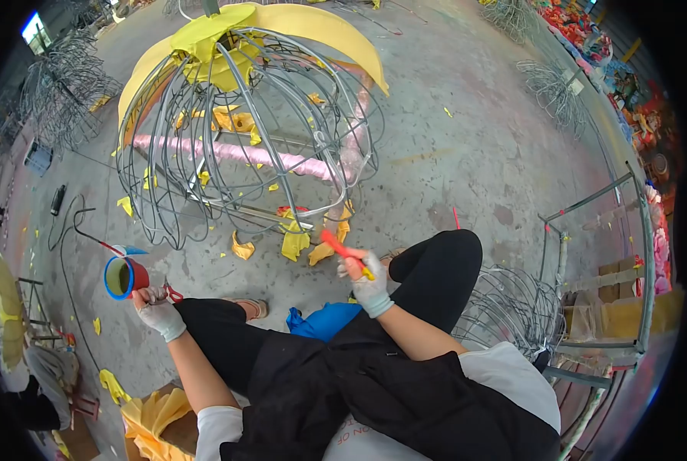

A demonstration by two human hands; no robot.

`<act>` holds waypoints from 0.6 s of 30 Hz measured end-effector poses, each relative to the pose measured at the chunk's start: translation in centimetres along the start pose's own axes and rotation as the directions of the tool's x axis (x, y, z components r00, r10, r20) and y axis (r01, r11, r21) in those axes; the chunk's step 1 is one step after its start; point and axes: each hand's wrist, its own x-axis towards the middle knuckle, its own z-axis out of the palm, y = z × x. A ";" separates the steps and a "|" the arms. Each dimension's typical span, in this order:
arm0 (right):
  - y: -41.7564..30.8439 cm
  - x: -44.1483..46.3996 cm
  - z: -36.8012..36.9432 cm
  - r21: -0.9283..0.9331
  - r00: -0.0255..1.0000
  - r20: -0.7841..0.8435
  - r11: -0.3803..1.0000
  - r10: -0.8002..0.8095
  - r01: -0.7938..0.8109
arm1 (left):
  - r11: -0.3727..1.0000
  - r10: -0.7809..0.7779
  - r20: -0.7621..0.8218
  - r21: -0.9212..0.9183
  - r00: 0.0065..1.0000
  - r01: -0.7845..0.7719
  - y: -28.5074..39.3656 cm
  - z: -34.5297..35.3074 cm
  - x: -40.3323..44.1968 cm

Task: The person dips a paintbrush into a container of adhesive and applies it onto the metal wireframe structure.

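My left hand (157, 311), in a pale glove with bare fingertips, grips a red cup (137, 275) with a blue rim, tipped so its opening faces left. Red scissor-like handles (173, 294) show beside these fingers. In my gloved right hand (365, 278) is a red-handled tool (338, 246), pointing up and left; its exact kind is unclear. Beyond both hands stands a large dome-shaped wire frame (243, 138), with yellow fabric (213, 34) over its top and a pink-wrapped bar (236, 151) across its base. Neither hand touches the frame.
Yellow scraps (295, 242) lie on the floor. A blue bag (324, 320) sits between my legs. A metal rack (641, 261) and wire bundle (512, 307) are at right. Yellow fabric (155, 422) fills a box at lower left. A cable (67, 269) runs along the left.
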 end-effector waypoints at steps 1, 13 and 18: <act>0.0 0.4 -1.0 0.000 1.000 0.001 1.000 -0.003 0.003 | 1.000 0.000 0.002 -0.004 1.000 0.000 0.0 -0.1 0.1; -0.3 -0.8 2.8 -0.074 0.993 0.108 0.996 0.046 -0.039 | 0.999 0.040 -0.021 0.016 0.999 -0.040 -0.5 0.3 -0.2; 0.0 1.7 -2.9 0.026 0.963 -0.232 0.991 0.135 -0.133 | 0.999 0.037 0.008 0.030 0.999 -0.037 -0.2 -0.2 -0.3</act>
